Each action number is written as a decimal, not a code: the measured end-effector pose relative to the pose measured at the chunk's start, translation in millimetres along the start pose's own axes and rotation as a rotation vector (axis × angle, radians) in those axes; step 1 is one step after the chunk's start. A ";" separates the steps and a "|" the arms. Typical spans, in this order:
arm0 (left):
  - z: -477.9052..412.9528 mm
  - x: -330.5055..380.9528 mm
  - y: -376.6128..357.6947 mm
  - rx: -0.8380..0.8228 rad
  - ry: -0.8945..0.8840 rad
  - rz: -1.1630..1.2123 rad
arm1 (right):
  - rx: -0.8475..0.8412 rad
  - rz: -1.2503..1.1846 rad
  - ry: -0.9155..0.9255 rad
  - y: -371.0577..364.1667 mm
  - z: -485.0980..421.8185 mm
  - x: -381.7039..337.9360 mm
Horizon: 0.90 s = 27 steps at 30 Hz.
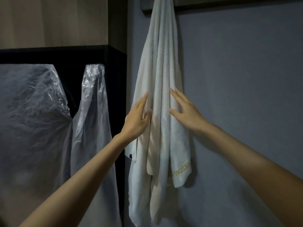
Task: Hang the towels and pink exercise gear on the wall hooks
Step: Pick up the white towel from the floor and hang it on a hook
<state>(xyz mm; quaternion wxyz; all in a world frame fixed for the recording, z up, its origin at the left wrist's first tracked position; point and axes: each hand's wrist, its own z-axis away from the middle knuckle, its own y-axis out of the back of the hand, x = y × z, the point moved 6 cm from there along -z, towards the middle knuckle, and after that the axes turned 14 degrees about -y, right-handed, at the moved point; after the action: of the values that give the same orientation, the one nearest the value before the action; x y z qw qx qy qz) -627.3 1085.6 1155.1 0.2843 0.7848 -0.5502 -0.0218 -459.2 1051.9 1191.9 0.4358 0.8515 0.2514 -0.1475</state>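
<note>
A long white towel (161,66) with gold lettering near its lower hem hangs in folds from the dark wooden hook rail (213,2) at the top of the grey wall. The hook itself is out of view above the frame. My left hand (137,118) lies flat against the towel's left folds, fingers spread. My right hand (185,110) rests on the right folds, fingers apart. Neither hand grips the cloth. No pink exercise gear shows in this view.
To the left stands an open dark wardrobe (114,53) with a wood panel above. Inside it hang garments under clear plastic covers (91,112). Bare grey wall (246,79) stretches to the right of the towel.
</note>
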 end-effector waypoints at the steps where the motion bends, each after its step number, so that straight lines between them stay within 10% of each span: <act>1: 4.5 10.3 5.2 0.007 -0.017 -0.049 | 0.010 0.017 0.008 6.3 11.8 -0.5; 11: 76.5 132.8 8.6 -0.099 -0.165 -0.545 | 0.062 0.171 0.027 63.2 166.9 11.1; 27: 277.9 312.3 -20.7 -0.381 -0.114 -0.507 | -0.043 0.189 -0.077 116.9 425.3 30.1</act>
<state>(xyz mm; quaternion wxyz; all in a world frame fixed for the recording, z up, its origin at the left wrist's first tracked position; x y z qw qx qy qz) -583.3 699.5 999.7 0.3804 0.8270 -0.3384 -0.2386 -382.8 656.0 1010.7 0.4753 0.8555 0.1563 -0.1331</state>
